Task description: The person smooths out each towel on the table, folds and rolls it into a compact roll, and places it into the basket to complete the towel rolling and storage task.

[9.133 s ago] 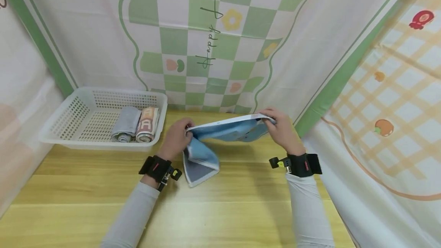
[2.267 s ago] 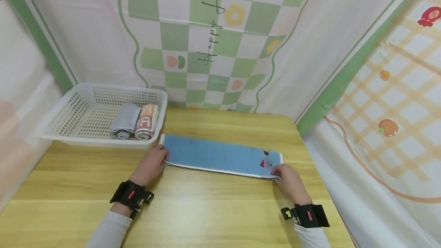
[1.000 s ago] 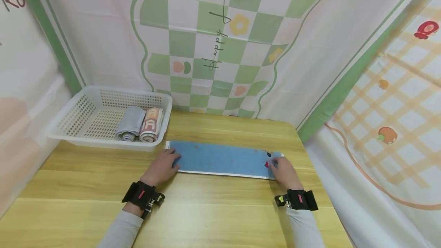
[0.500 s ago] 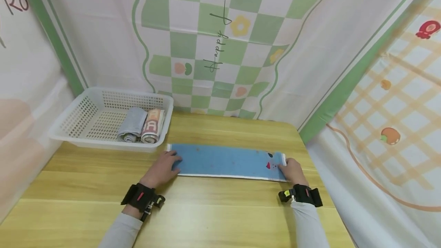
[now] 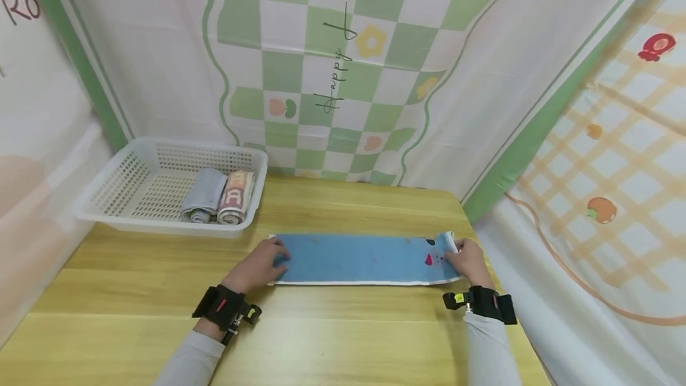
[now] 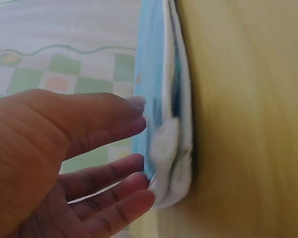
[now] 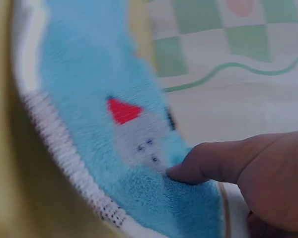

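A blue towel [image 5: 354,259] with white edges lies folded into a long strip on the wooden table, a small red and grey figure near its right end. My left hand [image 5: 258,264] rests on the strip's left end; in the left wrist view its fingers [image 6: 109,173] are spread and fairly straight, fingertips touching the cloth. At the other end my right hand [image 5: 468,261] pinches the towel, whose right edge is lifted and curls up. The right wrist view shows the thumb [image 7: 203,163] pressing on the blue pile, with the other fingers mostly hidden beneath.
A white perforated basket [image 5: 161,228] stands at the back left of the table. Inside it, on the right side, lie a rolled grey towel [image 5: 205,192] and a rolled orange and white towel [image 5: 236,197]. Printed curtains [image 5: 343,64] hang behind and beside the table [image 5: 321,338].
Earlier the towel was held up between both hands, then laid down as a flat strip. Over the last second its right end has been gripped and raised, and the strip has shifted slightly right.
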`<state>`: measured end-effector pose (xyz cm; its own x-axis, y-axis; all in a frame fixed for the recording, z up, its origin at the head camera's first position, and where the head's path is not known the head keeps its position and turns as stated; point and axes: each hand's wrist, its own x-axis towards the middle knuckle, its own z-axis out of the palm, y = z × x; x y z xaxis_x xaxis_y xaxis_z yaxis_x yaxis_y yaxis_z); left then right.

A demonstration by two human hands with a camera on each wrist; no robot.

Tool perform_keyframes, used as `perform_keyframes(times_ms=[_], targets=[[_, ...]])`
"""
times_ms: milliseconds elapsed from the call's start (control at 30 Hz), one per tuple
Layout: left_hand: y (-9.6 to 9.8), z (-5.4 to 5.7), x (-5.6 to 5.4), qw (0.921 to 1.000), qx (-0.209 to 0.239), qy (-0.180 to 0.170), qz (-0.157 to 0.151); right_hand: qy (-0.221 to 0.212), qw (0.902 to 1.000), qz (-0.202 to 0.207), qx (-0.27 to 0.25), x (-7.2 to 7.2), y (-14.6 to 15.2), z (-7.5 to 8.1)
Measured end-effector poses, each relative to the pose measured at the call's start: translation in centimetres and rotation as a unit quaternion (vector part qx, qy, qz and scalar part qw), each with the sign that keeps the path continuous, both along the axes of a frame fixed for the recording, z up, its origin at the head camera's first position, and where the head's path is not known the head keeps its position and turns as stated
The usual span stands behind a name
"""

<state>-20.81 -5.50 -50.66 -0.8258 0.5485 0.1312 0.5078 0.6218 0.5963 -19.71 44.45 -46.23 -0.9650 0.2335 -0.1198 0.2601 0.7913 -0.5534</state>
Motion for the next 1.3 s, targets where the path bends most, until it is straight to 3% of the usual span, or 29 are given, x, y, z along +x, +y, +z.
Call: perform_keyframes(times_ms=[167,300,467,667,933,1300], targets=[[0.8,0.3,-0.3,0.9997,0.005,-0.006,-0.023,0.053,0.9983,0.024,0.005,0.4,-0.7,2.8],[1.6,0.7,-0.5,0.9993,0.017,-0.022,-0.023,0.088,0.9957,0.026,0.017,0.6,-2.5,4.8],[2.7,1.1,-0.8,0.9988,0.044,-0.012,-0.017,0.146,0.9879,0.049,0.012,0.0,-5.9,6.3],[4.2,1.9,-0.9,0.9962,0.086,0.001,-0.014,0.183,0.9791,0.087,-0.021,-0.4,-11.0,6.9],[5.2,2.3,-0.2,0.9890,0.144,-0.033,-0.010,0.198,0.9695,0.139,-0.036,-1.4,-17.3,7.2],[6.4,2.4,0.2,0.9807,0.194,0.024,-0.002,0.202,0.9460,0.245,-0.066,-1.0,-24.4,5.8]])
